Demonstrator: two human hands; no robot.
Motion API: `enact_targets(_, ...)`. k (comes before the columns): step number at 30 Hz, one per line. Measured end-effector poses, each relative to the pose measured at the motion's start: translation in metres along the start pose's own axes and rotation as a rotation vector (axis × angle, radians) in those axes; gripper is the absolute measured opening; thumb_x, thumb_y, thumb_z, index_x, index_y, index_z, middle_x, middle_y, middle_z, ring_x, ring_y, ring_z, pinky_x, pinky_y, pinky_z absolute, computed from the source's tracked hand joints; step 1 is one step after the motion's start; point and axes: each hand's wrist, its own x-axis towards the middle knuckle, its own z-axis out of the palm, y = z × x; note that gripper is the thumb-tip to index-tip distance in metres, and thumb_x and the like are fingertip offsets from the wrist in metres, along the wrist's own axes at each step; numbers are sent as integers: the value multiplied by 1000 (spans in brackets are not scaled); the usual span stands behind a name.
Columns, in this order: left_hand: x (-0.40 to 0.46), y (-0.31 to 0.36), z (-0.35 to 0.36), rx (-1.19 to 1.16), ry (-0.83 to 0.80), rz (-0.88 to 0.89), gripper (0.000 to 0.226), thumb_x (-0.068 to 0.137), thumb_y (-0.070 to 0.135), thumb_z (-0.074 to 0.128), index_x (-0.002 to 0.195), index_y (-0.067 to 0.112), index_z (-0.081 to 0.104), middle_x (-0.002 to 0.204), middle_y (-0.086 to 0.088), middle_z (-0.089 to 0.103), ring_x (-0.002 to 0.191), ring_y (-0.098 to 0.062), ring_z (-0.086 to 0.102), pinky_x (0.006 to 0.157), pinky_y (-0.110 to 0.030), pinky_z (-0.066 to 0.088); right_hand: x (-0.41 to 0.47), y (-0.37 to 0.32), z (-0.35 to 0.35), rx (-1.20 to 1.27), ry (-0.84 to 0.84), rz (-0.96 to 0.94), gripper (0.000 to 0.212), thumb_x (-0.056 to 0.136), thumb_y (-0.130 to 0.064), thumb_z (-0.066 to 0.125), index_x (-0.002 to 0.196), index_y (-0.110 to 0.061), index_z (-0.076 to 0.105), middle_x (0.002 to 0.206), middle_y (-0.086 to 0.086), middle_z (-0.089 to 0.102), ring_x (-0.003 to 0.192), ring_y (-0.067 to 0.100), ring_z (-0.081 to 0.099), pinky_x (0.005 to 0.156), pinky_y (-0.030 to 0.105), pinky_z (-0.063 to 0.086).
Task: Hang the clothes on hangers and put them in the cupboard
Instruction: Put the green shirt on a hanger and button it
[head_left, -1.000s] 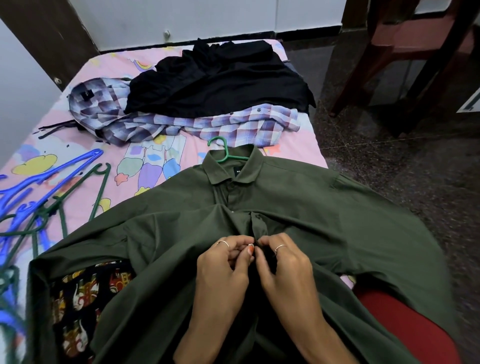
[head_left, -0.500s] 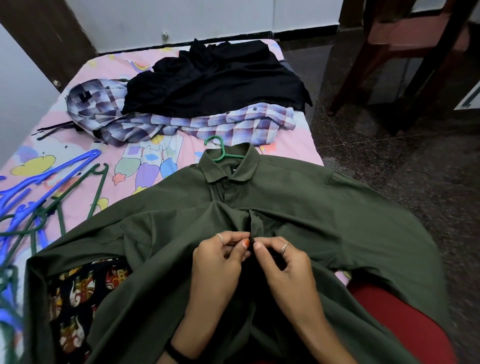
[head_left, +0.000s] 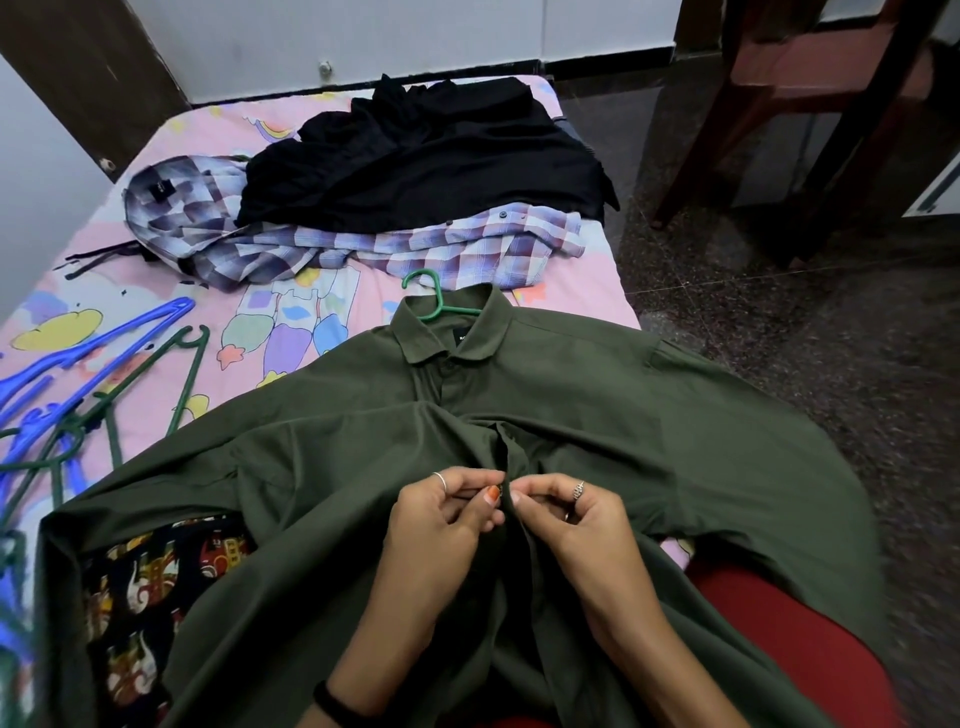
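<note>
Along the bed's left edge lies a heap of spare hangers, blue and dark green, none yet carrying a garment. Toward the far end a checked shirt lies crumpled with a black garment piled on it, both unhung. A patterned cloth shows at the near left under a sleeve. The green shirt spreads across the bed's near edge, already on a green hanger whose hook juts from the collar. The left hand and right hand meet at the placket, each pinching the shirt's fabric, seemingly fastening a button. So I judge the first garment nearly ready. At least two are left, and no cupboard is in view.
</note>
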Motion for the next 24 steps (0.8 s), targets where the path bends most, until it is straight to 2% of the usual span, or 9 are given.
enact_targets(4, 2, 1, -3, -172, -35, -70, 15, 87, -6, 61, 95, 5, 65, 68, -4, 69, 59, -6, 62, 59, -14, 49, 2, -1, 1, 2, -37, 3, 9, 83, 1, 67, 83, -6, 72, 79, 9, 72, 74, 15, 66, 70, 19, 52)
enact_targets(7, 0, 0, -3, -245, -14, -96, 10, 85, -7, 63, 89, 2, 64, 64, -5, 68, 57, -6, 63, 57, -13, 50, 2, 0, 0, -6, -37, 6, 7, 83, 0, 69, 83, -6, 71, 79, 10, 71, 74, 17, 64, 72, 22, 50)
enact_targets(10, -3, -2, -3, -269, -11, -128, 5, 85, -3, 64, 83, 1, 67, 63, -7, 68, 57, -7, 63, 58, -13, 51, 2, 1, 0, -32, -38, -2, 6, 82, 1, 69, 84, -4, 70, 76, 9, 70, 72, 16, 63, 70, 20, 51)
enact_targets(15, -5, -5, -2, -291, 15, -181, 6, 86, -1, 64, 87, 1, 69, 67, -7, 69, 60, -6, 63, 60, -13, 52, 2, 2, 2, -133, -38, -50, 13, 81, 3, 71, 79, -9, 69, 67, -1, 68, 62, 4, 61, 63, 13, 47)
enact_targets(24, -3, -7, -2, -310, -13, -216, 13, 89, 8, 62, 83, 6, 72, 72, -7, 68, 69, -11, 59, 67, -20, 50, -2, 6, 6, -302, 39, -153, 12, 83, -3, 72, 81, -15, 70, 75, 5, 70, 68, 10, 66, 67, 16, 50)
